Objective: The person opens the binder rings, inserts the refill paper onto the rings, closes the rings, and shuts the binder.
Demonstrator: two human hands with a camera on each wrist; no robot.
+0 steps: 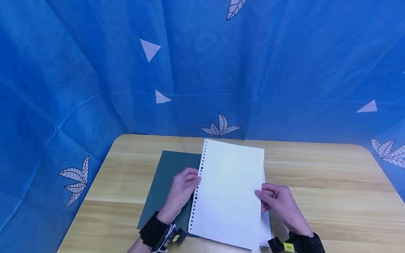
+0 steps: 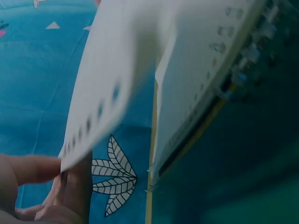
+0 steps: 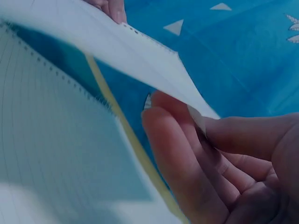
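A white loose-leaf sheet (image 1: pixel 228 194) with a row of punched holes down its left edge is held up above an open binder, whose dark green cover (image 1: pixel 165 181) shows on the left. My left hand (image 1: pixel 183 187) pinches the holed edge near its middle. On the opposite edge, my right hand (image 1: pixel 278 200) pinches the sheet between thumb and fingers. Below, lined paper (image 3: pixel 70 135) lies in the binder, apart from the raised sheet. Clear binder rings (image 2: pixel 240 72) run along its holes in the left wrist view. Whether one sheet or a thin stack is held, I cannot tell.
The light wooden table (image 1: pixel 337 190) extends to both sides of the binder. Behind it hangs a blue cloth (image 1: pixel 204 67) with white leaves and triangles, which also covers the left side. Each wrist wears a black strap with a small camera.
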